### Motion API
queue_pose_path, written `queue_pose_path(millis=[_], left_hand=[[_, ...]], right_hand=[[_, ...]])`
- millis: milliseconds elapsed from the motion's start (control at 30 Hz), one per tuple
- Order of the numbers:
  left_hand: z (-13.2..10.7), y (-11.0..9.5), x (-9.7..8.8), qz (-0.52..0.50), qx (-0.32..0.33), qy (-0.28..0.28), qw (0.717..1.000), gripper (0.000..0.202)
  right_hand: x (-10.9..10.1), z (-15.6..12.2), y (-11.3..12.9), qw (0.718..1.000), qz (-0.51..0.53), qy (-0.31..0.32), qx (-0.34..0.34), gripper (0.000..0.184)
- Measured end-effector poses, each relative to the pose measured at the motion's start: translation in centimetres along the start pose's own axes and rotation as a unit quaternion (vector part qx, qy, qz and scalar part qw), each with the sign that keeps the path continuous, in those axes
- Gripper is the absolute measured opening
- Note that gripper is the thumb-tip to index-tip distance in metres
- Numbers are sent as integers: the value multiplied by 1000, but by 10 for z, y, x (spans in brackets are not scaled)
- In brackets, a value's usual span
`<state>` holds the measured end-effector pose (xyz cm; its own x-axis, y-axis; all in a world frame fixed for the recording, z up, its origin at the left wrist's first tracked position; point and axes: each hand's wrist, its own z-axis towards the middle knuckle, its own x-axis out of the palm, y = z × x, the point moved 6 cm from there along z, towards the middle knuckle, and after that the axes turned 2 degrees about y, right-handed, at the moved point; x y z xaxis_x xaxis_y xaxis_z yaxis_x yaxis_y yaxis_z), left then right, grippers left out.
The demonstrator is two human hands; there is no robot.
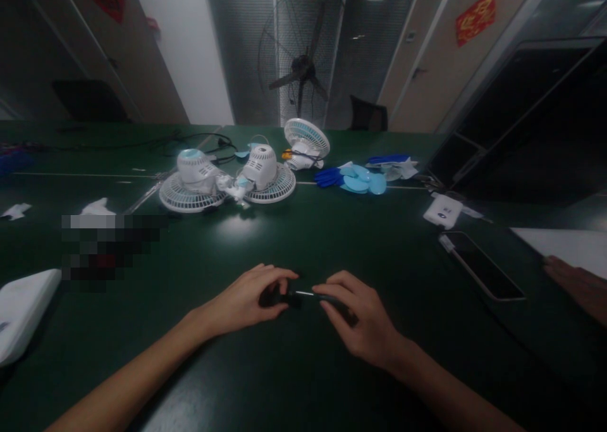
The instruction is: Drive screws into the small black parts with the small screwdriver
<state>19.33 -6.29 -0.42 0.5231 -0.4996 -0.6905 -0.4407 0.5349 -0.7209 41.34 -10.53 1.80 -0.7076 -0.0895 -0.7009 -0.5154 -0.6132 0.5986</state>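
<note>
1. Your left hand [249,300] rests on the table [303,248] with its fingers curled closed around a small dark part [277,300]. The dim light does not show what the part is.
2. Your right hand [360,321] is closed on the dark handle of a thin tool [303,293]. Its metal shaft bridges the gap between your two hands and its tip meets the dark part.
3. Both items sit directly between your hands, low on the table, close in front of you.
4. Well beyond your left hand, two small white fans [190,182] [265,176] lie face down, side by side and touching. A third small fan [306,142] stands just behind them, with cables [208,140] trailing off beyond.
5. Well beyond your right hand lies a cluster of blue fan blades [355,180].
6. Right of your right hand, a phone [481,266] lies flat, screen dark. A small white box [442,210] sits just beyond it.
7. At the far right edge, another person's hand [576,288] rests on the table beside a white sheet [566,245].
8. Far left of your left hand, a white flat object [21,312] lies at the table edge. Its kind cannot be determined.
9. Behind the table stands a large floor fan [301,59].
</note>
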Motion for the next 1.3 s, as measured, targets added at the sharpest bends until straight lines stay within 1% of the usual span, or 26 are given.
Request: queue_pose_path(millis=[100, 167, 333, 400, 467, 533, 633, 700, 767, 833, 900, 1067, 1200, 1300], left_hand=[[0, 0, 0, 2, 6, -5, 1000, 51], [1, -2, -1, 10, 13, -9, 1000, 48], [2, -12, -1, 35, 44, 26, 998, 25], [2, -8, -7, 51, 39, 20, 998, 22], [0, 7, -21, 77, 16, -18, 997, 21], [-6, 30, -44, 106, -26, -83, 991, 22], [-24, 74, -86, 140, -110, -181, 967, 32], [-41, 102, -112, 155, -171, -236, 944, 40], [-56, 123, -130, 154, -218, -266, 926, 46], [-67, 135, -141, 152, -235, -275, 920, 50], [-72, 139, -146, 159, -224, -274, 922, 51], [-71, 131, -149, 197, -165, -254, 933, 46], [-73, 131, -152, 221, -169, -261, 924, 46], [-78, 133, -154, 226, -188, -292, 910, 45]], right_hand=[[-3, 0, 6, 1000, 0, 2, -24, 29], [-4, 0, 7, 1000, 0, 1, -26, 29], [-4, -1, 3, 1000, 3, -9, -15, 30], [-4, -1, 2, 1000, 9, -16, -11, 29], [-5, -2, 2, 1000, 16, -22, -9, 28], [-6, -2, 2, 999, 23, -24, -8, 28], [-5, -2, 2, 999, 35, -15, -9, 28], [-5, -2, 2, 999, 38, -12, -8, 28], [-5, -2, 2, 999, 42, -10, -8, 28], [-5, -2, 2, 999, 45, -8, -7, 28], [-5, -2, 1, 999, 47, -6, -6, 27], [-3, -3, -1, 999, 47, 5, 0, 28], [-4, -3, 0, 999, 49, 2, -2, 27], [-4, -2, 1, 999, 51, 3, -5, 27]])
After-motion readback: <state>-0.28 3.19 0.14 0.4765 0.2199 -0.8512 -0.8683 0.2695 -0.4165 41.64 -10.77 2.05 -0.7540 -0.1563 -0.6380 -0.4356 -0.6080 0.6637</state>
